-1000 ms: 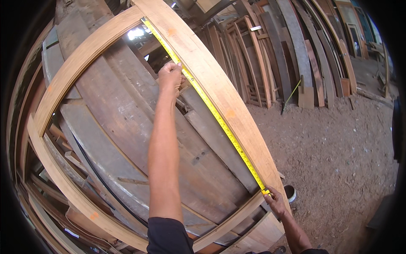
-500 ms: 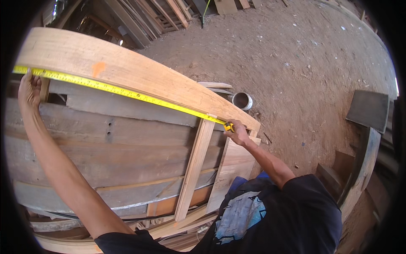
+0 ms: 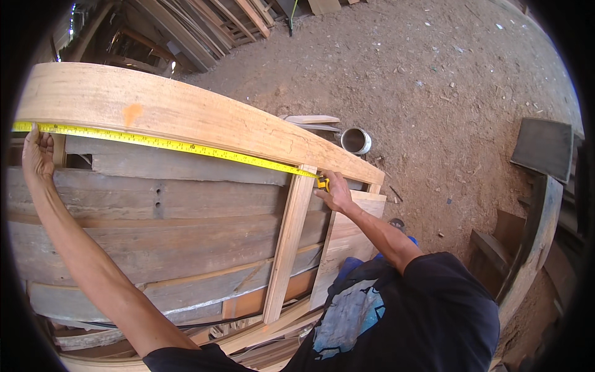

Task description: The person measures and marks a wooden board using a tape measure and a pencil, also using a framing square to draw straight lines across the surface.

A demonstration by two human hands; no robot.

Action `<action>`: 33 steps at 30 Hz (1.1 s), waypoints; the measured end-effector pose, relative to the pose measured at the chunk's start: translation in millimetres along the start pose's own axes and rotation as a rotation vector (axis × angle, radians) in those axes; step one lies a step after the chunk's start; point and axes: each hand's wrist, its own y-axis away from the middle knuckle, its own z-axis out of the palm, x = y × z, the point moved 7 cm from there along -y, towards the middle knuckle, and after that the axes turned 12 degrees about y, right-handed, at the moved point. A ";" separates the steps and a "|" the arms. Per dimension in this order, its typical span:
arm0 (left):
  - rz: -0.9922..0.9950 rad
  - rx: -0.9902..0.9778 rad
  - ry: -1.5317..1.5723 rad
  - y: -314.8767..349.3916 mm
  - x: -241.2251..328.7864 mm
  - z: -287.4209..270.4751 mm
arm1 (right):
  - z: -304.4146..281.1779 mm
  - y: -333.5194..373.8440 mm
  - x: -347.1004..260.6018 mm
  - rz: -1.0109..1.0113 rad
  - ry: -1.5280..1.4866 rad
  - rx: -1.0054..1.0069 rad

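A yellow tape measure blade (image 3: pixel 186 147) runs taut along the near edge of a long pale wooden beam (image 3: pixel 204 115) with an orange smudge on it. At the far left my left hand (image 3: pixel 39 158) pinches the blade against that edge, thumb up and fingers curled. My right hand (image 3: pixel 336 192) is closed around the tape measure's yellow and black case (image 3: pixel 323 183), just right of the top of an upright wooden slat (image 3: pixel 290 242). The blade's left end runs out toward the picture's dark rim.
Weathered planks (image 3: pixel 111 198) lie below the beam. A pale board (image 3: pixel 347 239) stands near my right forearm. Beyond the beam are a metal can (image 3: pixel 356 141) and wood offcuts (image 3: pixel 313 119) on the dirt floor. Dark timber (image 3: pixel 533 235) stands at right; lumber leans at the back left.
My right hand has shifted slightly left with the case, nearer the upright slat's top. My left hand still holds the blade. The view has tilted a little, so the beam's left end appears lower.
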 end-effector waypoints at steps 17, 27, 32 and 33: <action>0.047 0.021 0.007 7.5 -2.0 4.9 | -1.3 -1.3 -5.5 -0.014 -0.013 0.014; 0.032 -0.044 0.012 -5.2 -5.2 -4.5 | -2.6 -4.3 -4.4 0.010 -0.007 -0.052; 0.035 -0.065 0.017 -11.3 -0.7 -8.8 | -1.5 -3.2 -7.7 0.016 0.012 -0.056; 0.032 -0.062 0.017 -10.4 -4.0 -6.6 | -2.8 -4.0 -5.7 0.024 0.007 -0.056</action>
